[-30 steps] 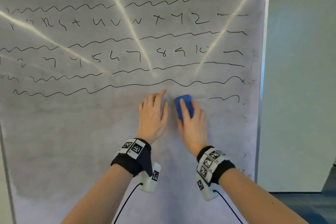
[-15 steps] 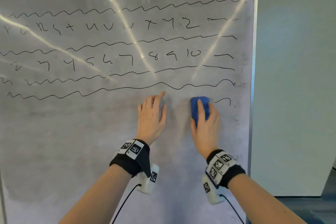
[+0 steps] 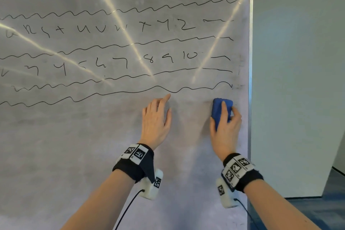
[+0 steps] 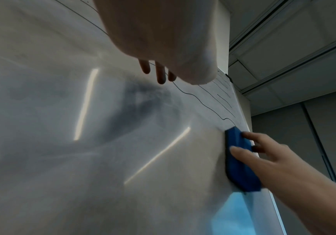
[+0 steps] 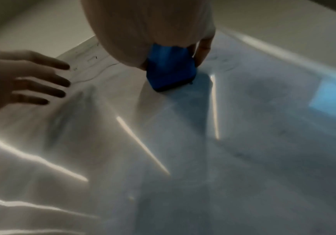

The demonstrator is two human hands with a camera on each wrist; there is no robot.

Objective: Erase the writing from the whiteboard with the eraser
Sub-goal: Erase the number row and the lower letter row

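Right hand [image 3: 225, 129] clamped on blue eraser [image 3: 221, 111], pressed flat near whiteboard [image 3: 93, 145] right edge for wiping. Left hand [image 3: 156, 119] splayed flat, empty, bracing board.

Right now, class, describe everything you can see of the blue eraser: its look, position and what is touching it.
The eraser is a deep blue, rounded block, with a darker layer at its board-side face in the right wrist view. It stands upright, pressed flat against the whiteboard near its right edge, just below the lowest wavy line. The right hand grips it, one finger along its back and others around its sides. The left hand does not touch it.
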